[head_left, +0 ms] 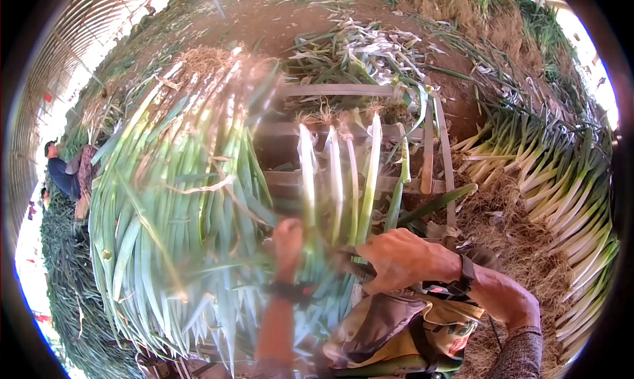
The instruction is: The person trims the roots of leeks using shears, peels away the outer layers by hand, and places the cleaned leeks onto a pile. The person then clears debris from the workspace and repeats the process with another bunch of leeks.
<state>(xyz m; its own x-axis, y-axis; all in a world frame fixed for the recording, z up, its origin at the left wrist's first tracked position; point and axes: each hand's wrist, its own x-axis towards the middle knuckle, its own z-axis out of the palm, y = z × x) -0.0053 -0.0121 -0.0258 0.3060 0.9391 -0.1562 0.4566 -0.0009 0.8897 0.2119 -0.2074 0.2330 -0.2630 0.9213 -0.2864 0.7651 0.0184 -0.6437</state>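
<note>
Several green onions [335, 174] with white stems and roots lie side by side, roots pointing away, across a metal frame. My left hand [288, 239] is smeared by motion over their green leaves, so its fingers cannot be made out. To its right, my right hand [396, 255] is closed with bent fingers around something dark at the leaves, too blurred to name. A large bundle of untrimmed green onions [191, 154], soil on its roots, lies beside my left hand.
Peeled green onions [568, 187] lie in a row at the right, beside a heap of cut roots [508, 233]. A wooden-handled tool [428, 155] rests on the frame [343, 90]. Peeled scraps [383, 45] lie behind it. Another person [65, 171] is at the far left.
</note>
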